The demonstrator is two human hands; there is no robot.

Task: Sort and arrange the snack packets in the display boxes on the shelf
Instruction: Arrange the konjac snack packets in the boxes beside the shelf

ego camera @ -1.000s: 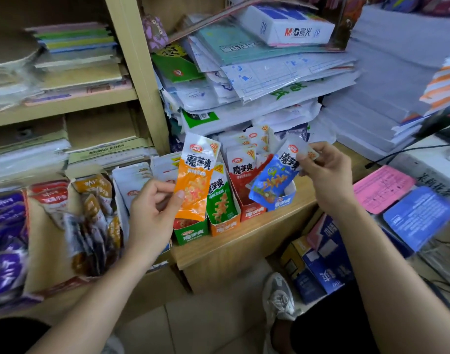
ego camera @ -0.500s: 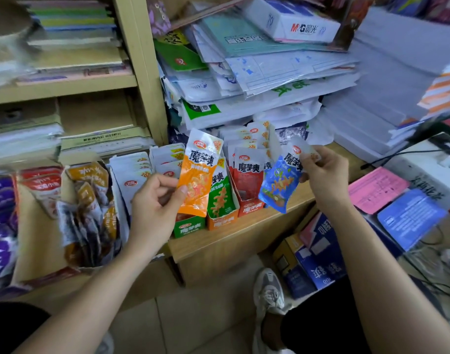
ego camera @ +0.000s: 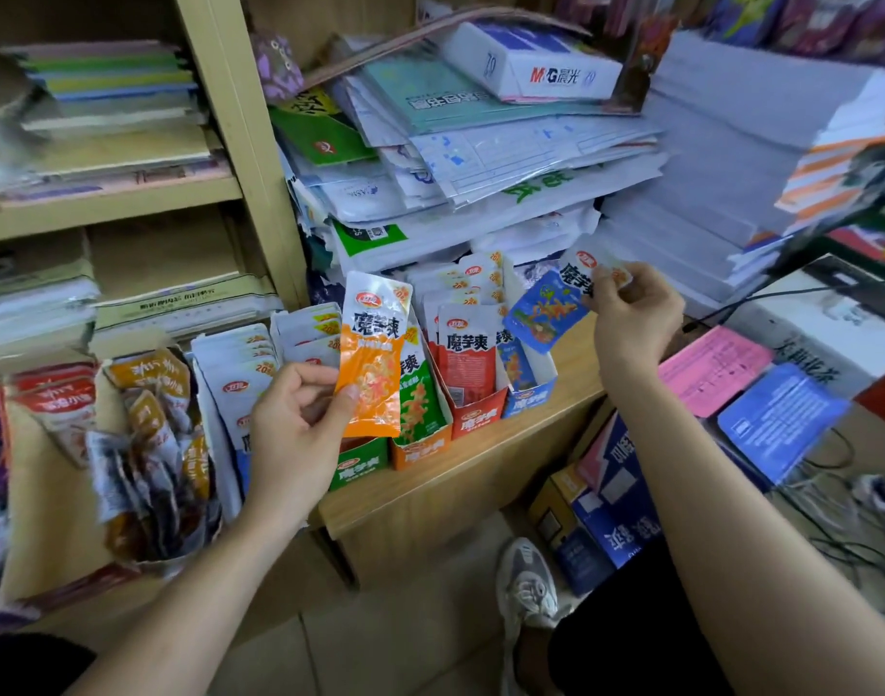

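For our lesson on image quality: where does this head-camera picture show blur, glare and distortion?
Head view: left-edge stacked books smear with blur; the orange packet in the left hand reads sharp, with glare on its silvery top; wide-angle distortion leans the shelf post.

Pale wood shelving unit [ego camera: 239, 143], one upright post between bays. Notebook stacks [ego camera: 109, 87] in upper left bay, paper and envelope piles [ego camera: 480, 158] in right bay. Lower shelf [ego camera: 480, 474] juts forward. Beige tile floor [ego camera: 380, 645], blue cartons [ego camera: 616, 514] at right. Light soft, even.
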